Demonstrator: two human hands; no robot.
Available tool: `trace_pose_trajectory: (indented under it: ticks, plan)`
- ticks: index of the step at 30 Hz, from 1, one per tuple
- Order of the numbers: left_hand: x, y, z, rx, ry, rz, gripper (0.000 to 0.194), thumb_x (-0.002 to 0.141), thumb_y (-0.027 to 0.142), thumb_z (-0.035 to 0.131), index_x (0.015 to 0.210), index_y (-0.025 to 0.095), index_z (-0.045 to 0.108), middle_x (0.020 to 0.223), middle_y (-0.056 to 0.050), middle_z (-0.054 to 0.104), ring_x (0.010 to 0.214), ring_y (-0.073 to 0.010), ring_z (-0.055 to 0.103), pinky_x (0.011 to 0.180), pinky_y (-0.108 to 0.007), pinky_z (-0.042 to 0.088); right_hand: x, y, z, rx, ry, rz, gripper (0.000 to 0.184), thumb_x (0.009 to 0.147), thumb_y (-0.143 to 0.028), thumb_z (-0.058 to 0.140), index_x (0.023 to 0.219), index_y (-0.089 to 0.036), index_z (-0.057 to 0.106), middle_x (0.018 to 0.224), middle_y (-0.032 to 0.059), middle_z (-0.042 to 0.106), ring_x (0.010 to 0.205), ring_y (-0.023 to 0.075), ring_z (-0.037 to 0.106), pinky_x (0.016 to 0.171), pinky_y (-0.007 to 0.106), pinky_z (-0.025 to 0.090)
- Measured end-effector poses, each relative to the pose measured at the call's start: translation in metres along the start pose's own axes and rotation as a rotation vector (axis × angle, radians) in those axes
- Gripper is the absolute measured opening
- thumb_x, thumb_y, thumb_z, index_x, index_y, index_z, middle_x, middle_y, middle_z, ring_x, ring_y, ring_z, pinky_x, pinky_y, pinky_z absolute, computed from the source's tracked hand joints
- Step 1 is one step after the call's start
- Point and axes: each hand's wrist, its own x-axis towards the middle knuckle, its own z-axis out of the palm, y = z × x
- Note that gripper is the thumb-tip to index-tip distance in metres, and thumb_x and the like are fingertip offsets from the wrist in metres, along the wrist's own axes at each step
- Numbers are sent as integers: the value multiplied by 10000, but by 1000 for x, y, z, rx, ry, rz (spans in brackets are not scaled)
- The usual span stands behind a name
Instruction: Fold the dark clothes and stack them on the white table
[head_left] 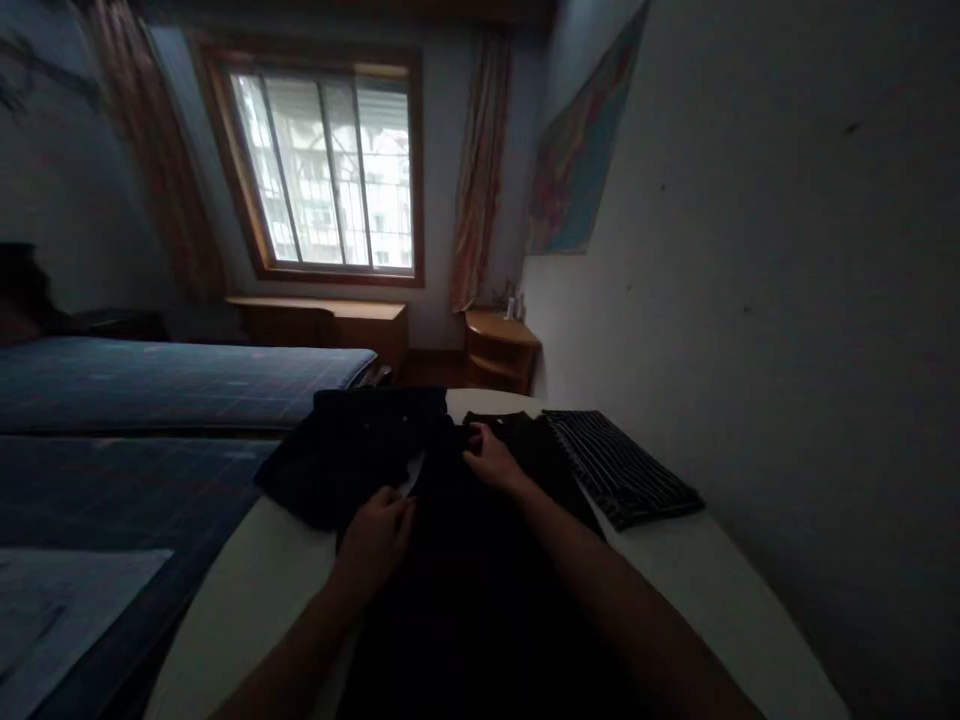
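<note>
A long black garment (480,590) lies spread down the middle of the round white table (247,590), too dark for its exact kind to show. My left hand (377,535) is at its left edge, fingers curled together on the cloth. Farther up, near the garment's far end, my right hand (491,458) pinches the fabric. Left of the black garment rests a dark navy garment (360,450), bunched with its far edge straight. To the right lies a folded black garment with light stripes (622,465), touched by neither hand.
Two beds with blue checked covers (172,380) stand to the left. A white wall (750,350) runs close along the table's right side. Beyond the table are a wooden corner shelf (501,335), a desk (367,312) and a bright window (330,180).
</note>
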Motion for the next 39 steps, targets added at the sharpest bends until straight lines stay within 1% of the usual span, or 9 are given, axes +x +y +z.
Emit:
trace_pose_trajectory:
  ticks: [3,6,9,13,16,22,26,30,39]
  plan:
    - [0,0,4,34,17,-21,311,985,220,435,1121,158,707,993,-79,638,841,-186,662,790,-296,492,-17,8,-6,-89,-55,-55,673,792,-158,634,1422,-139,398,1147,91,641,1012,190,621,892,288,458]
    - [-1,1,5,83,10,-40,315,956,167,468,1194,170,674,1053,-79,651,855,-184,672,807,-294,494,-35,10,-6,-287,-67,-159,540,830,-139,593,1359,-203,505,1215,95,618,1046,209,611,903,322,456]
    - [-1,0,5,117,-16,-46,331,935,134,490,1200,208,673,1097,-64,666,871,-184,682,817,-294,496,-52,8,2,-486,-40,-263,368,940,-249,506,1299,-252,587,1376,102,543,1175,266,552,971,407,422]
    - [0,-2,4,135,-87,-44,356,930,99,474,1172,246,690,1161,-38,677,903,-172,695,842,-283,496,-70,7,11,-531,-59,-302,466,994,-459,414,1413,-271,496,1498,108,444,1326,290,441,1077,469,334]
    - [0,0,3,174,-85,-53,343,945,125,464,1175,244,688,1196,-31,675,921,-178,698,850,-294,498,-73,5,3,-535,-23,-336,493,986,-490,416,1423,-272,489,1521,100,417,1355,281,413,1124,473,265]
    - [-1,6,3,215,-30,-46,345,1015,262,381,1111,204,707,1149,-47,692,918,-198,700,836,-327,506,-54,24,-32,-476,13,-112,566,1010,-534,281,1399,-205,529,1435,108,527,1356,262,427,1134,430,261]
    - [-1,6,6,246,-15,-39,324,995,256,416,1162,208,690,1171,-51,686,900,-196,701,822,-325,510,-50,56,-37,-464,-106,68,645,1000,-596,210,1504,-231,379,1574,79,328,1471,296,221,1167,500,165]
    - [-2,6,6,256,-4,-19,315,979,278,445,1171,219,689,1179,-54,685,914,-201,699,831,-333,509,-59,70,-32,-479,-136,69,716,964,-673,208,1537,-252,301,1607,50,247,1498,275,115,1189,486,85]
    - [0,8,11,283,-22,40,353,983,246,422,1259,205,638,1230,-80,658,948,-216,688,846,-362,504,-71,71,-36,-509,-130,99,732,949,-686,206,1546,-269,273,1615,37,222,1498,281,104,1187,489,65]
